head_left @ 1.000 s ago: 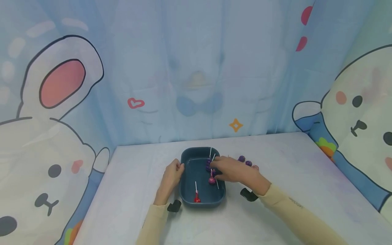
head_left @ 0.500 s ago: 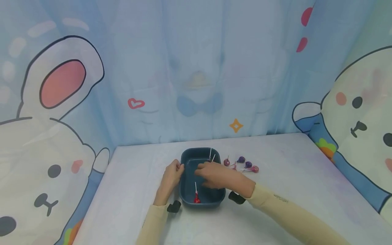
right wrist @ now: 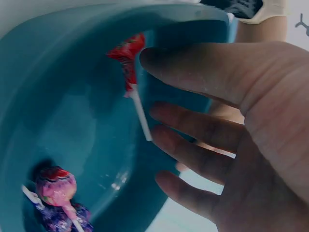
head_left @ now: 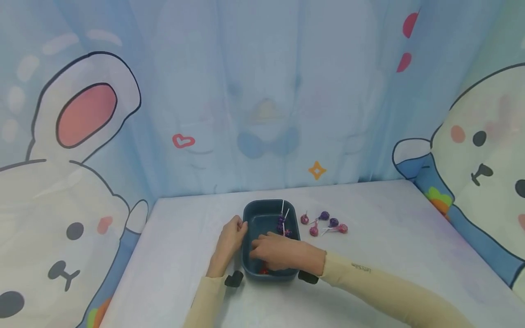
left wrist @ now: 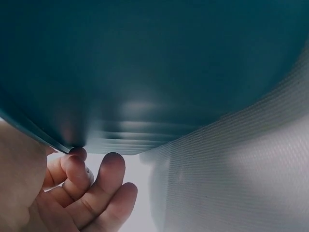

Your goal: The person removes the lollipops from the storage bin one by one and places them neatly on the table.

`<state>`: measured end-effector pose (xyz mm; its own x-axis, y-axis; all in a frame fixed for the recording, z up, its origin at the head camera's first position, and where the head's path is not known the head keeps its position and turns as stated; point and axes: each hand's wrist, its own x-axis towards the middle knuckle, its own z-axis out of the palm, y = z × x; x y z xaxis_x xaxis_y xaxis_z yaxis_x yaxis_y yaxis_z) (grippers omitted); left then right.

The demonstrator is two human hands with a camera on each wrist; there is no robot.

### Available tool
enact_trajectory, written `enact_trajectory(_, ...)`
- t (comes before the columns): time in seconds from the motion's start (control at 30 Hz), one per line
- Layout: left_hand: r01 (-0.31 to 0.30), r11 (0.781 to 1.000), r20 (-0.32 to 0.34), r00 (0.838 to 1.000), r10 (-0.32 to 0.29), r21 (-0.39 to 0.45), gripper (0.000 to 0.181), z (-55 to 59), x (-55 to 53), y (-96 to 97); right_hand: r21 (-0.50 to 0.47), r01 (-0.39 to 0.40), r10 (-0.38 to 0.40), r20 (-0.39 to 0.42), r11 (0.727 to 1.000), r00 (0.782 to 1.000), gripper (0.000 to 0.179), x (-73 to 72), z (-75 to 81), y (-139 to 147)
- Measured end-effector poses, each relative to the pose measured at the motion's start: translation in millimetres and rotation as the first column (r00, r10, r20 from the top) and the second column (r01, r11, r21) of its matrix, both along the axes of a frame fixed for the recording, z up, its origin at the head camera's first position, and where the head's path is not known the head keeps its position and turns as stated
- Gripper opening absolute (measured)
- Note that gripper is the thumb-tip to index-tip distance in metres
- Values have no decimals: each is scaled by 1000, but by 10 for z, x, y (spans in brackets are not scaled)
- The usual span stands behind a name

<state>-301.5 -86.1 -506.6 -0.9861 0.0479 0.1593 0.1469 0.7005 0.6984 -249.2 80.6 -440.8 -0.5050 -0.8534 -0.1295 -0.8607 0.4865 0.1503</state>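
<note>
A dark blue-green rectangular dish [head_left: 256, 223] with rounded corners stands on the table. My left hand [head_left: 229, 237] grips its left rim; in the left wrist view, fingertips [left wrist: 77, 166] pinch the edge from outside. Inside the near end lies a red lollipop [right wrist: 128, 53], white stick pointing inward. Over it is my right hand [head_left: 276, 250], thumb close to the red wrapper and the other fingers loosely bent near the stick, nothing between them. Purple lollipops [head_left: 280, 225] and a pink lollipop [right wrist: 55, 186] lie bunched along the dish's right side.
To the right of the dish, several pink lollipops [head_left: 342, 228] and purple lollipops [head_left: 324, 215] lie on the white tabletop [head_left: 385, 218]. A blue curtain [head_left: 262, 68] with cartoon prints hangs behind the table.
My right hand has left the lollipops at the dish's right side and moved left and nearer, over the red lollipop. Lollipops on the table are uncovered. My left hand keeps its hold.
</note>
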Motion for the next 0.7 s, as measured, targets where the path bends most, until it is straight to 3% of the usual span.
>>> enact_trajectory(0.33, -3, 1000, 20, 1000, 3, -1, 23, 4, -4, 2, 29, 27, -31, 123, 999, 992, 32, -80, -87, 25)
enact_trajectory(0.7, -2, 1000, 29, 1000, 2, 5, 23, 8, -1, 0, 89, 28, -45, 196, 996, 979, 29, -59, -117, 34)
